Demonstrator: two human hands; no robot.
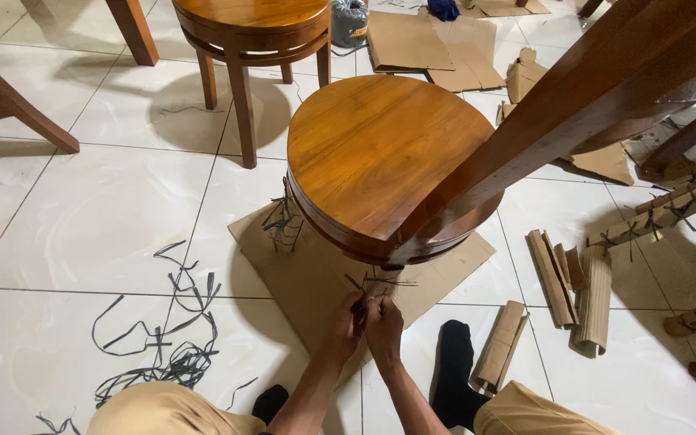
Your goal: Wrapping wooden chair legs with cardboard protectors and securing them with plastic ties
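Observation:
A round polished wooden stool (380,153) stands on a flat cardboard sheet (304,270) in front of me. Both hands meet under its near edge. My left hand (346,324) and my right hand (383,326) pinch dark plastic straps (376,282) that stick out by the stool's near leg, which is mostly hidden under the seat. Another stool leg (285,225) on the left is wrapped in cardboard and tied with dark straps. My knees and a black sock (454,362) show at the bottom.
Loose dark strap cuttings (163,338) lie on the white tiles at left. Rolled cardboard pieces (573,290) lie at right. A second stool (251,32) stands behind. A slanted wooden beam (573,97) crosses the upper right. More flat cardboard (428,40) lies at the back.

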